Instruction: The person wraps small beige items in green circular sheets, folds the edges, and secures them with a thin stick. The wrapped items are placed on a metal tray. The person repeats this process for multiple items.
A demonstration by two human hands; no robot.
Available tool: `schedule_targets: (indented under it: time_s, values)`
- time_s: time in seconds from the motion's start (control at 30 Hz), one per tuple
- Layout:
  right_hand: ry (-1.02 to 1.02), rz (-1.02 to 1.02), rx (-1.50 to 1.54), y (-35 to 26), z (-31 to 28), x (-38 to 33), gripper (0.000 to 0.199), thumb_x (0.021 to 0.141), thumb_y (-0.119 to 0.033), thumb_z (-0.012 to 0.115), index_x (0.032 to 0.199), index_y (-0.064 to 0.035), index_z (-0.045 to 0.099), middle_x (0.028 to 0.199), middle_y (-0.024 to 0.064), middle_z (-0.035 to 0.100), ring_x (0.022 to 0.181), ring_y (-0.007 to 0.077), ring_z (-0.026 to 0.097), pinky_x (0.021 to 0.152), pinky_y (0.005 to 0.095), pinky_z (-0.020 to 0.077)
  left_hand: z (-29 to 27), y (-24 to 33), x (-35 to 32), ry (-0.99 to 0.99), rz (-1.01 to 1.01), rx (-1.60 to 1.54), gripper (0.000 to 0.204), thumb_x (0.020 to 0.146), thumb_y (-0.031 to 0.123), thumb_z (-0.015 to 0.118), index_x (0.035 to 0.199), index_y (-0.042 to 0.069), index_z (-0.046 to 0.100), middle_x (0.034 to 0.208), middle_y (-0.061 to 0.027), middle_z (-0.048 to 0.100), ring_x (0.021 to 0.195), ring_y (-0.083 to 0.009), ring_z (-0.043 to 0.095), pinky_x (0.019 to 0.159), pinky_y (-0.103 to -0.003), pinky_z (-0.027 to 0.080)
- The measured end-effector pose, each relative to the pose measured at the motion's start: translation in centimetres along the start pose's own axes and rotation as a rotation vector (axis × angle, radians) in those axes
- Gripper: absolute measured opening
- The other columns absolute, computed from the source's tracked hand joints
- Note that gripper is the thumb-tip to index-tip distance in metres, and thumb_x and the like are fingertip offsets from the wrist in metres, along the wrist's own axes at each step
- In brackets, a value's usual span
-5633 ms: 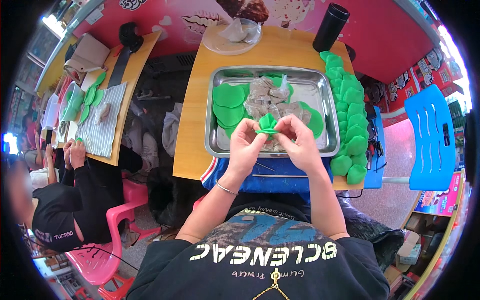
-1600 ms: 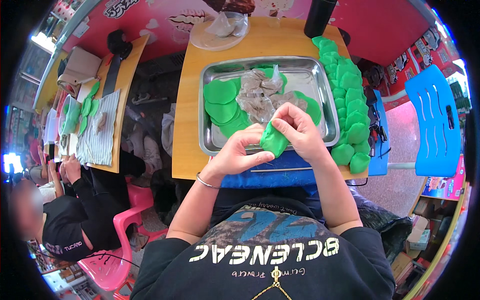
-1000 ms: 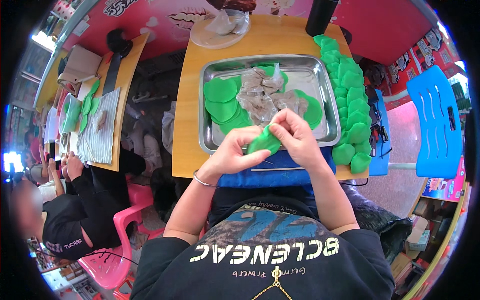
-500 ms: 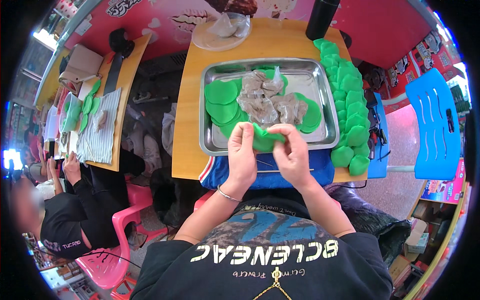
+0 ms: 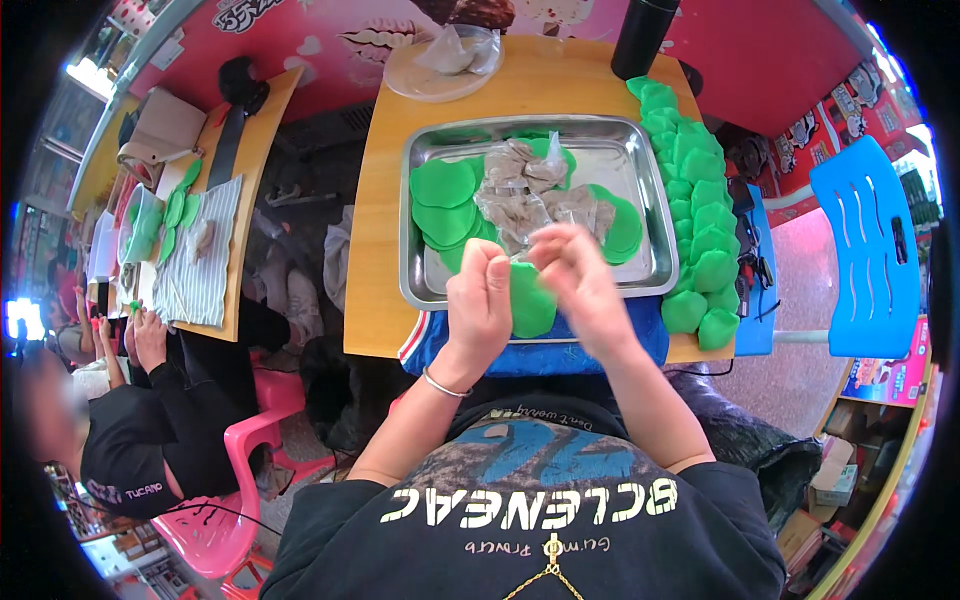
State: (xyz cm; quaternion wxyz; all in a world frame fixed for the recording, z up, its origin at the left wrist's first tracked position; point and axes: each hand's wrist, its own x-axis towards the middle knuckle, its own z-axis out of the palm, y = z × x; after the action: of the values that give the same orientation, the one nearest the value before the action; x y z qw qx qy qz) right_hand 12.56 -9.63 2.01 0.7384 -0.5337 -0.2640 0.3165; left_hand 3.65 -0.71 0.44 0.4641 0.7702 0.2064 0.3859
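My left hand point(image 5: 480, 298), with a bangle at its wrist, pinches the upper edge of a round green fabric piece point(image 5: 534, 303), which hangs down over the tray's near rim. My right hand point(image 5: 582, 285) is at the right of that piece, its fingers bent and smeared by motion, so what they hold, if anything, does not show. Beyond both hands lies a metal tray point(image 5: 648, 160). Inside it are overlapping round green pieces point(image 5: 443, 186) on the left, more green pieces point(image 5: 624, 225) on the right, and clear plastic bags point(image 5: 512, 168) with greyish-brown contents in the middle.
A long row of overlapping green pieces point(image 5: 705, 200) runs down the table's right edge. At the back stand a black cylinder point(image 5: 645, 35) and a clear plate point(image 5: 400, 78) with a bag. A blue cloth point(image 5: 620, 345) lies under the tray's near side. Another person point(image 5: 150, 410) sits at left.
The green piece has turned from folded between both hands to hanging flat from my left hand. My right hand has come off it, moving up and slightly right.
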Motion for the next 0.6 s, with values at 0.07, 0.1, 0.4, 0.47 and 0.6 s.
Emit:
schedule_targets:
  time_s: [0.07,0.1,0.4,0.47,0.6]
  values:
    - [-0.129,0.092,-0.039,0.6,-0.1,-0.7,0.014,0.083,-0.006,0.063,0.091,-0.0069,0.051,0.078,-0.004,0.052,0.07,0.0007,0.047,0.062,0.016,0.0373,0.1,-0.2,0.0,-0.021,0.012,0.014,0.022,0.095,0.02,0.043,0.083,0.002,0.046,0.055,-0.0086,0.042,0.046,-0.0178,0.042,0.045,-0.031,0.034]
    - [-0.113,0.097,-0.025,1.0,-0.5,-0.6,0.014,0.084,-0.006,0.063,0.09,-0.0068,0.051,0.077,-0.0042,0.052,0.07,0.0005,0.047,0.062,0.016,0.037,0.1,-0.2,0.0,-0.03,0.017,0.026,0.022,0.095,0.02,0.043,0.083,0.002,0.046,0.056,-0.0085,0.042,0.046,-0.0179,0.042,0.045,-0.031,0.034]
    - [-0.085,0.127,-0.013,1.0,-5.3,-0.3,0.004,0.086,-0.008,0.059,0.087,-0.006,0.055,0.073,-0.002,0.052,0.063,0.0065,0.049,0.055,0.0209,0.0393,-1.7,-2.5,0.3,-0.135,-0.124,-0.213,0.019,0.091,0.02,0.053,0.083,0.004,0.047,0.067,0.0029,0.046,0.061,-0.0043,0.042,0.052,-0.022,0.036]
    - [-0.246,0.014,-0.675,1.4,-5.9,-1.8,0.01,0.081,-0.008,0.062,0.088,-0.0046,0.056,0.072,0.0025,0.054,0.062,0.0128,0.053,0.056,0.026,0.0428,-2.4,-2.9,0.0,-0.269,-0.367,-0.42,0.018,0.09,0.019,0.056,0.083,0.005,0.047,0.071,0.0044,0.048,0.064,-0.003,0.043,0.055,-0.02,0.037]
    - [-0.375,-0.265,-1.159,2.6,-6.1,-4.4,0.017,0.069,-0.01,0.066,0.085,-0.0074,0.059,0.079,0.0057,0.059,0.075,0.0244,0.058,0.064,0.0345,0.0474,-2.9,-3.1,-0.2,-0.318,-0.556,-0.707,0.016,0.085,0.015,0.063,0.085,0.007,0.049,0.076,0.0031,0.054,0.068,-0.0025,0.05,0.058,-0.019,0.042]
